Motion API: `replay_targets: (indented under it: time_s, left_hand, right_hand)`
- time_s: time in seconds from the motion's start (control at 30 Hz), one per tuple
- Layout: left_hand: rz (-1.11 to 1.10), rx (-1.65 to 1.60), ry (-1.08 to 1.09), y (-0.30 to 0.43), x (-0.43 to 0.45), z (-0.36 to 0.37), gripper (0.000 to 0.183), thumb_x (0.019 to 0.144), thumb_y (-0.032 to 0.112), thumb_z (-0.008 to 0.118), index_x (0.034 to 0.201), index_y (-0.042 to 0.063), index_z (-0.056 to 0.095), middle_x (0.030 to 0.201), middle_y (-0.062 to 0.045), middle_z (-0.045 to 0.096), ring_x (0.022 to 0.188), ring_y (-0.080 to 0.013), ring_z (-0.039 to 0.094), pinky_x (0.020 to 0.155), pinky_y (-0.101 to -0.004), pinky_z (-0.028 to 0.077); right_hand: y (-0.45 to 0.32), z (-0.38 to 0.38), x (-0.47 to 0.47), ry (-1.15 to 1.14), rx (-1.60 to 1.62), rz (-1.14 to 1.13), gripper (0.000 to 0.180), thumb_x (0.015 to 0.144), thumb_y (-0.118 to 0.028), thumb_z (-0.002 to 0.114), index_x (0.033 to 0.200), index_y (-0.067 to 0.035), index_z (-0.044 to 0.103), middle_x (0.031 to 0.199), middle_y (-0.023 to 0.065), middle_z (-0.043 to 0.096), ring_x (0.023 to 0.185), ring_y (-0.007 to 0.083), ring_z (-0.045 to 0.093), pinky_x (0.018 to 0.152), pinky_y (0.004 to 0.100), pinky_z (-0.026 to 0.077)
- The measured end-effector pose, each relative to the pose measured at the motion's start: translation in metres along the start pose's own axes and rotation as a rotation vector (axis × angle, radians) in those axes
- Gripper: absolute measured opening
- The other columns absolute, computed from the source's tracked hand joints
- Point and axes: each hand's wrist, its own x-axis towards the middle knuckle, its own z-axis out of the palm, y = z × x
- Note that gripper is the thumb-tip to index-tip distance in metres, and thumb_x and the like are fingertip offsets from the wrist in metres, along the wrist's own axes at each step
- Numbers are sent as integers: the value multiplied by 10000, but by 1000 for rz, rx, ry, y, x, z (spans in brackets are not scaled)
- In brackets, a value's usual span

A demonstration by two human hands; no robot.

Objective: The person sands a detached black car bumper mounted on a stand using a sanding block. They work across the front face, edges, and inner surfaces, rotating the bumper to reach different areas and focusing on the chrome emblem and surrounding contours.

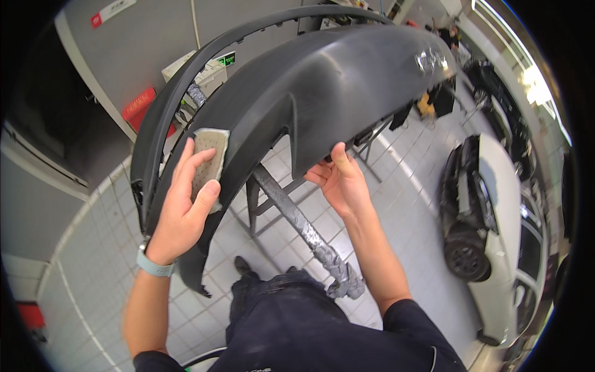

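A dark grey plastic car bumper cover lies across a stand before me, its surface matt with lighter scuffed patches. My left hand presses a beige perforated sanding pad flat against the cover's left part, thumb along one side and fingers over its back. Further right, my right hand grips the cover's near lower edge beside the pointed corner, thumb on the outer face and fingers curled beneath. The fingertips under the edge are partly hidden.
A wrapped stand arm juts towards my legs from under the cover. Behind it curves a narrow black trim piece. A white car with its front stripped stands at right. A red box is by the left wall; tiled floor lies below.
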Motion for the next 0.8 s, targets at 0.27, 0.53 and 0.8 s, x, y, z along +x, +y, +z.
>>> replay_targets:
  time_s: [0.27, 0.53, 0.8]
  left_hand:
    - [-28, 219, 367, -23, -8, 56, 183, 973, 147, 750, 1008, 37, 609, 1325, -158, 583, 1302, -307, 510, 1103, -434, 408]
    - [252, 560, 289, -1, 25, 73, 334, 859, 163, 880, 1012, 22, 619, 1242, -187, 491, 1218, -381, 476, 1041, -473, 402]
    - [436, 775, 131, 16, 44, 73, 339, 833, 174, 903, 955, 36, 618, 1185, -189, 544, 1138, -362, 502, 969, -453, 437]
  right_hand:
    - [11, 2, -13, -6, 81, 13, 519, 949, -455, 809, 1189, -24, 648, 1083, 116, 752, 944, 206, 760, 852, 349, 638]
    - [14, 11, -11, 13, 120, 10, 529, 914, -466, 846, 1154, -36, 651, 1045, 75, 725, 875, 169, 743, 826, 337, 639]
    - [18, 8, -8, 5, 154, -24, 566, 873, -421, 893, 1168, 3, 662, 1019, 89, 723, 837, 178, 748, 772, 337, 658]
